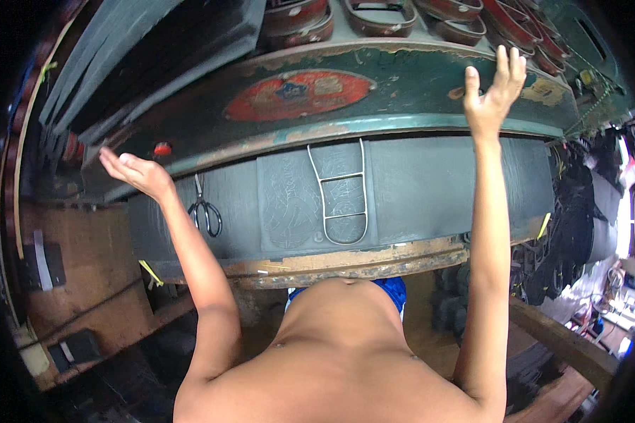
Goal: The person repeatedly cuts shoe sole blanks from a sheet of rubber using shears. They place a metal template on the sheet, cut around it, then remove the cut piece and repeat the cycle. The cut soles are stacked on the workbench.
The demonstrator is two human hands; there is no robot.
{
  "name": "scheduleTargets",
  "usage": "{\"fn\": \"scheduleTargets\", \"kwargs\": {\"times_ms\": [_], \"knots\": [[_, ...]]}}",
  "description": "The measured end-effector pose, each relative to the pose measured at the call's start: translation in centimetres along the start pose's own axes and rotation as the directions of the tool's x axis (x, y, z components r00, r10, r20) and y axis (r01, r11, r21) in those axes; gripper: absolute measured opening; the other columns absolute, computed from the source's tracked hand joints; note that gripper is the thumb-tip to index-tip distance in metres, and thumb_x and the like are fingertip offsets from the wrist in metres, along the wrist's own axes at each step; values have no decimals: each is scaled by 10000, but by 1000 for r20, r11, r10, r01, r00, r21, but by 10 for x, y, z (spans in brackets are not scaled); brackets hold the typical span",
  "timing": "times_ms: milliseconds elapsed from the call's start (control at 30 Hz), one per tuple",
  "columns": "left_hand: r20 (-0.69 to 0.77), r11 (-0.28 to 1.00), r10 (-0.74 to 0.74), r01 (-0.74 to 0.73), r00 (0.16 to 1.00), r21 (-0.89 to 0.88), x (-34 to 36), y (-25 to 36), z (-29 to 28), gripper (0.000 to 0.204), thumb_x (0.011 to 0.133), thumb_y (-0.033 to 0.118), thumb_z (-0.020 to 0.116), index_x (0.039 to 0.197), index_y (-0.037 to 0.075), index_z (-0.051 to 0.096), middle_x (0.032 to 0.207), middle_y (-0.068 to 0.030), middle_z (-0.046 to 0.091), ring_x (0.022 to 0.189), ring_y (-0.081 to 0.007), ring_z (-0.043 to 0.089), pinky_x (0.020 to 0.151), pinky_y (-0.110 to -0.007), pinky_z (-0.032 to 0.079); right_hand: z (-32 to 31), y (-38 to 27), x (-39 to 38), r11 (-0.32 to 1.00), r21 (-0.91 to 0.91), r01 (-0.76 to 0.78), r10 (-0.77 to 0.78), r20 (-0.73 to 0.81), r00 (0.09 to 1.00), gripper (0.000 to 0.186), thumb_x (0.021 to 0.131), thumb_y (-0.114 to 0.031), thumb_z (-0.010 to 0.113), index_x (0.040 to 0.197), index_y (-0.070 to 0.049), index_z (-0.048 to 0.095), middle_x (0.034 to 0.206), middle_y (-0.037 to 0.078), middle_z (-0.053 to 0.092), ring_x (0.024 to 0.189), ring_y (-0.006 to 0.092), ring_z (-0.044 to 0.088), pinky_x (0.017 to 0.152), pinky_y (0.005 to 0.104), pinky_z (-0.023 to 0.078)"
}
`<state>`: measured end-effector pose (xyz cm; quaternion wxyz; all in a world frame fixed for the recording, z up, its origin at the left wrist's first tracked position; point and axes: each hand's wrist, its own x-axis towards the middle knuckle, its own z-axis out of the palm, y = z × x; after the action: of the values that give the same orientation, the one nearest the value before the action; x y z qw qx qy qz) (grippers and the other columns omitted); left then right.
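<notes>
Your left hand [137,175] and right hand [494,106] were empty, fingers extended, by the long green metal beam [416,84]. Silver sole-shaped metal die [342,177] lay on the dark grey line-marked sheet [286,204]: placement looked done, cutting seemed outstanding.

The long dark-green beam [416,92] looks like painted metal, semi-glossy, chipped and scuffed. The thin silver sole-shaped die [342,176] is smooth, shiny metal; the dark-grey rectangular sheet [288,204] beneath is matt and scored. The black-handled scissors [202,201] have glossy handles. The brown wooden table edge [360,262] is rough.
</notes>
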<state>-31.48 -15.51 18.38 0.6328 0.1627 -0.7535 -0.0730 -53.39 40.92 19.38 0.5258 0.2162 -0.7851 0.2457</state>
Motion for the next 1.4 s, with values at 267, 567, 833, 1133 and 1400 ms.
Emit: {"fn": "scheduleTargets", "kwargs": {"times_ms": [267,567,833,1133,1400], "knots": [[-250,995,-18,-7,968,-97,-7,-15,-13,653,1141,428,279,1481,-122,375,1534,-367,335,1467,-495,280,1202,-591,206,-34,-3,-23,993,-81,90,-107,-246,963,750,987,-644,468,1525,-122,437,1593,163,378,1497,387,300,1228,555,167],[-154,976,-54,19,987,-219,-69,-27,-96,969,1008,527,580,1663,83,21,1716,-203,-16,1573,-386,93,1254,-599,76,-95,-29,-66,987,-135,90,-127,-293,948,762,994,-679,396,1499,-112,451,1559,179,414,1471,391,332,1214,543,194],[-73,994,106,-104,992,28,-106,-53,-113,1025,1034,542,519,1629,5,-120,1711,-207,-156,1596,-353,-36,1275,-541,-38,-107,-33,-82,986,-145,84,-120,-263,957,749,998,-661,403,1505,-110,420,1555,195,400,1459,413,325,1206,560,198],[238,753,-412,476,880,-456,-127,-74,-108,990,981,639,487,1572,71,-68,1663,-171,22,1501,-358,224,1219,-591,208,-101,-26,-84,985,-159,64,-100,-229,968,770,1012,-658,374,1533,-90,384,1577,220,373,1476,437,309,1218,582,186],[70,1000,0,1,998,-26,-127,-67,-108,1132,977,547,636,1633,124,-184,1716,-204,-134,1592,-367,-73,1231,-615,-148,-102,-29,-89,986,-158,50,-84,-220,972,775,1009,-655,370,1535,-86,372,1584,227,361,1489,448,285,1221,593,173]]}}
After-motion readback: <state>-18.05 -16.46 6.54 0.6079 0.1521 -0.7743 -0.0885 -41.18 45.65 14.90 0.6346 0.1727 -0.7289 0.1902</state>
